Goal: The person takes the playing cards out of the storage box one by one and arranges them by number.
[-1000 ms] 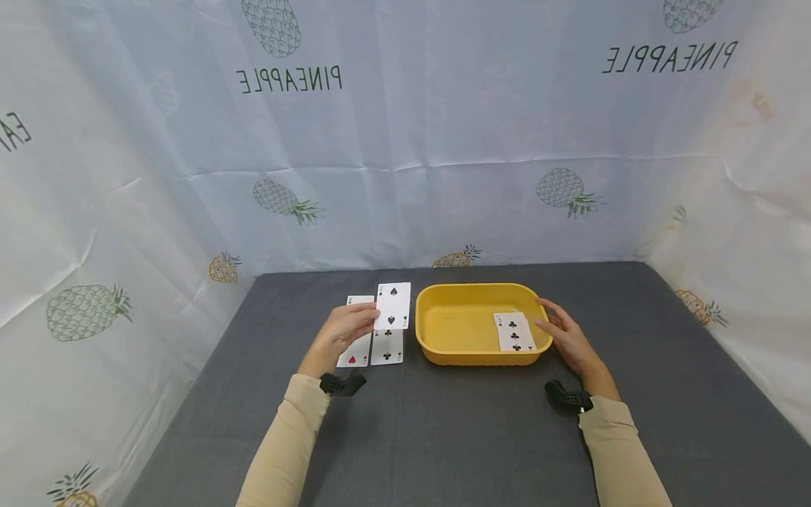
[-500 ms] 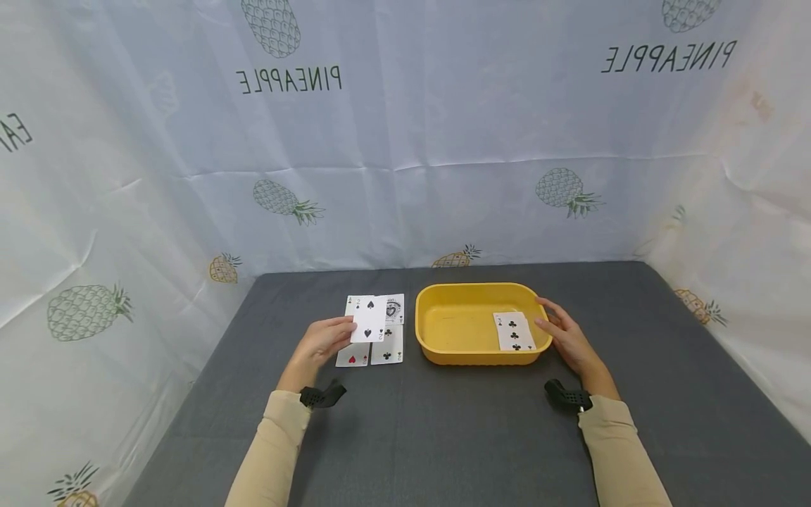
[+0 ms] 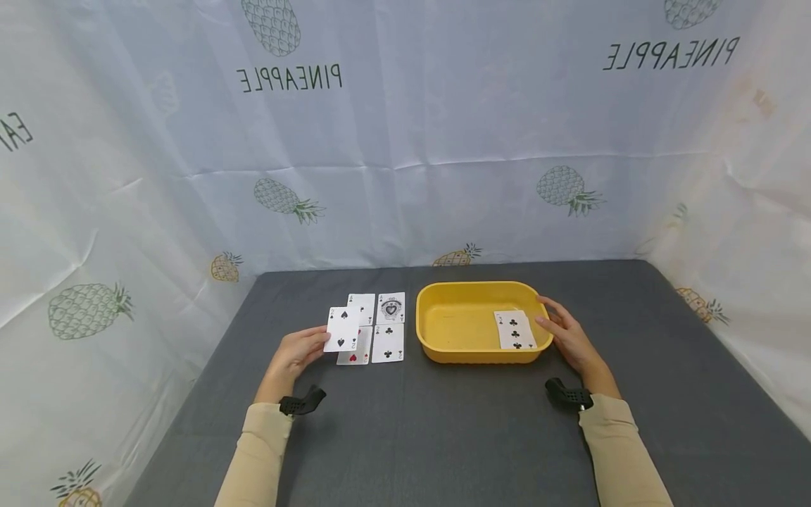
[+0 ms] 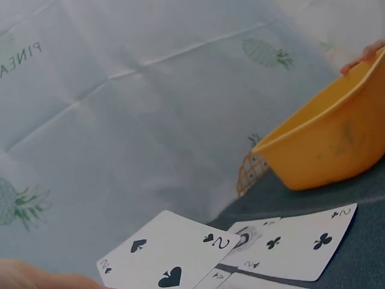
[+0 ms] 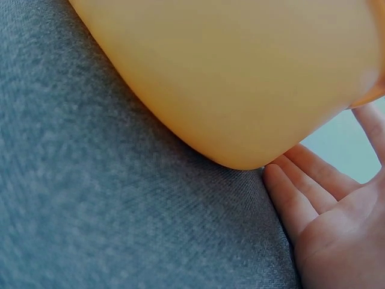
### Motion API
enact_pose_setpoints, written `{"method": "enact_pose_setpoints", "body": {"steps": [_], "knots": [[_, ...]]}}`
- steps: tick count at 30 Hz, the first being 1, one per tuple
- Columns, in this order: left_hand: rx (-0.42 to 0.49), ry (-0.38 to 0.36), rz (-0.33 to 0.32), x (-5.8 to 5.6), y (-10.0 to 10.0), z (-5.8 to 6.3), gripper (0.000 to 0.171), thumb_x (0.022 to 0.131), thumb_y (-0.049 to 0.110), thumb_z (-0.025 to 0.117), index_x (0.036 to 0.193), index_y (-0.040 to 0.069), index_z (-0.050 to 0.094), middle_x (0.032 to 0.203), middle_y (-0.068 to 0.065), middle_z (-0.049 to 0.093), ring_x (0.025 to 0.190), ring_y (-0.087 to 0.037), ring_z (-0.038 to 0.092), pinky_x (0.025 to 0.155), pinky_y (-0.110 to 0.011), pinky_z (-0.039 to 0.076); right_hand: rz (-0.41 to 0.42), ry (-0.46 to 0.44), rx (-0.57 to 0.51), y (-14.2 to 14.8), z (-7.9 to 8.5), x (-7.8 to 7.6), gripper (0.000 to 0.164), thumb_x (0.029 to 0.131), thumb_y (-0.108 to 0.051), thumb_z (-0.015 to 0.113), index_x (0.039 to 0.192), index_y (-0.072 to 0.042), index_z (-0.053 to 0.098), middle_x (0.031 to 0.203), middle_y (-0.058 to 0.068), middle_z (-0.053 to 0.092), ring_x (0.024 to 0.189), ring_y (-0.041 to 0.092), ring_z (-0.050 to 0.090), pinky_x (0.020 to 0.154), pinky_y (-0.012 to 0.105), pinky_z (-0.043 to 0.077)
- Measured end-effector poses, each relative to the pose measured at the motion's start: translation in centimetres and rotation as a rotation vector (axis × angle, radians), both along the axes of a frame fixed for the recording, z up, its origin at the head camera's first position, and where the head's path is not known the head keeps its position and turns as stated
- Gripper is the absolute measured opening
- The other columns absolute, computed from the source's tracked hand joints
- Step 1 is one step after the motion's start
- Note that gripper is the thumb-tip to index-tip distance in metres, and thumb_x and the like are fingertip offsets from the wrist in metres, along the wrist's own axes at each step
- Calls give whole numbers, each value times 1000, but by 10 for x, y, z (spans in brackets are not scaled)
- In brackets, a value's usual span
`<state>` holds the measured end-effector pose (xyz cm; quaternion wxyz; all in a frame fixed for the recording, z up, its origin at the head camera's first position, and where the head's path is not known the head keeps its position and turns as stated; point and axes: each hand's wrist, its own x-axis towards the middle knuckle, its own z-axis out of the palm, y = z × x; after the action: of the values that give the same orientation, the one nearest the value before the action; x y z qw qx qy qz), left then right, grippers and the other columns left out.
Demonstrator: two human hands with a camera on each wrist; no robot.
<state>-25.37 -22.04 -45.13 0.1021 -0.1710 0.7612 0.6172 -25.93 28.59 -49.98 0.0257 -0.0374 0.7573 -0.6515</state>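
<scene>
My left hand (image 3: 294,358) pinches a two of spades playing card (image 3: 343,329) by its left edge, face up, and the card overlaps two other cards in the head view. Four-square under and beside it lie an ace (image 3: 362,303), an ace of spades (image 3: 391,308), a two of hearts (image 3: 362,352) and a two of clubs (image 3: 388,343). My right hand (image 3: 573,345) holds the right end of a yellow plastic basin (image 3: 456,357), its thumb over the rim. Inside the basin, at the right, rests a three of clubs (image 3: 514,329) with another card's edge behind it.
A dark grey cloth (image 3: 443,436) covers the table. Behind and at both sides hangs a white curtain (image 3: 405,211) with pineapple prints. Black straps with camera mounts sit on both wrists.
My left hand has carried the two of spades left and towards me, from over the ace of spades to the left column, uncovering the ace of spades. My right hand and the basin stay put.
</scene>
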Motion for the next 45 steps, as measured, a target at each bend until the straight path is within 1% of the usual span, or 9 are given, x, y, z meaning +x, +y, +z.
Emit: {"method": "enact_pose_setpoints", "body": {"steps": [5, 9, 13, 22, 28, 34, 38, 41, 45], "knots": [[-7, -10, 27, -2, -14, -7, 48, 93, 11, 62, 137, -3, 50, 137, -20, 56, 82, 1, 60, 75, -16, 55, -8, -5, 11, 0, 0, -1, 56, 100, -26, 51, 151, -20, 27, 149, 32, 29, 100, -9, 55, 82, 8, 50], [24, -7, 48, -3, -26, -15, 50, 89, 5, 64, 136, -8, 49, 113, -10, 68, 75, 2, 60, 66, -13, 54, -11, -6, 6, 0, -1, -1, 54, 100, -26, 51, 150, -22, 29, 150, 31, 28, 101, -10, 55, 82, 8, 50], [19, -17, 62, -2, -36, -22, 51, 88, 3, 65, 134, -11, 49, 97, -1, 69, 72, 2, 60, 64, -13, 54, -8, 3, -15, 0, -2, 0, 53, 100, -25, 52, 149, -21, 30, 152, 32, 24, 103, -11, 54, 83, 7, 50], [-53, -11, 134, -2, -47, -28, 47, 86, 1, 66, 129, -11, 54, 101, -11, 71, 68, 2, 60, 62, -15, 56, 5, 13, -18, 1, -1, 0, 57, 101, -23, 50, 151, -17, 25, 153, 33, 21, 103, -12, 52, 83, 6, 49], [-70, 19, 150, 0, -46, -27, 44, 85, -1, 67, 126, -13, 56, 90, -6, 71, 66, 1, 61, 60, -15, 57, 3, 13, -18, 0, -1, 0, 55, 100, -27, 53, 149, -21, 30, 150, 29, 29, 103, -10, 55, 83, 8, 50], [-93, 57, 160, 1, -42, -25, 41, 82, -2, 70, 120, -14, 60, 84, -2, 71, 63, 1, 61, 58, -14, 55, 1, -5, -7, -1, 0, 0, 56, 100, -25, 51, 151, -20, 27, 153, 33, 23, 103, -12, 54, 83, 6, 49], [-110, 93, 181, 1, -40, -23, 42, 77, -4, 73, 116, -15, 62, 80, -2, 71, 60, 2, 60, 55, -13, 54, -9, -9, -5, -1, 1, 0, 55, 100, -23, 50, 150, -20, 28, 151, 31, 27, 102, -11, 54, 83, 6, 49], [-140, 114, 207, 2, -39, -22, 42, 75, -4, 75, 114, -14, 64, 86, -10, 73, 61, 2, 60, 55, -14, 54, -10, -8, -7, 0, 0, -1, 55, 100, -23, 51, 150, -20, 28, 151, 31, 27, 102, -10, 54, 83, 6, 49], [-204, 113, 252, 4, -37, -22, 38, 78, 2, 74, 114, -9, 67, 112, -24, 69, 67, 0, 61, 61, -16, 56, -8, -6, -9, 1, -1, -1, 55, 100, -25, 52, 150, -21, 29, 150, 29, 29, 103, -10, 54, 84, 7, 49]]}}
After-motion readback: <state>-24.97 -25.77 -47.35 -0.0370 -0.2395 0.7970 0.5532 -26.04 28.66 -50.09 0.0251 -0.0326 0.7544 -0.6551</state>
